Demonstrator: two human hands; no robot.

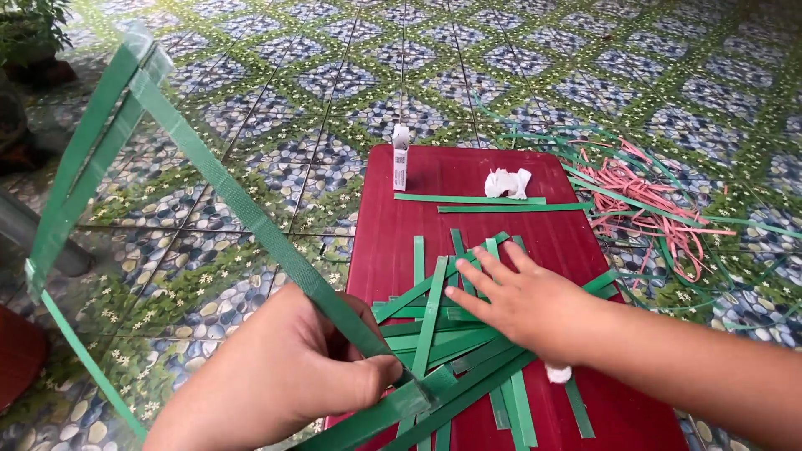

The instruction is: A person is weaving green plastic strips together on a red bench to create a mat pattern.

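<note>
A long green plastic strap (209,171) loops up at far left, its upper end bent near the frame's top corner, and slants down across the patterned floor tiles (276,175) into the left hand (280,376), whose thumb and fingers are closed around it at the edge of a dark red board (468,171). On the board lies a loosely crossed mat of green strips (439,334), and the right hand (522,296) presses flat on it, fingers spread. Farther back on the board stand a small white tube (401,156), a crumpled white scrap (508,183) and two loose green strips (493,203). To the right, a tangle of pink and green offcuts (647,200) litters the tiles. A small white object (558,373) beneath the right wrist is too hidden to identify; a potted plant (29,33) is cut off at top left.
</note>
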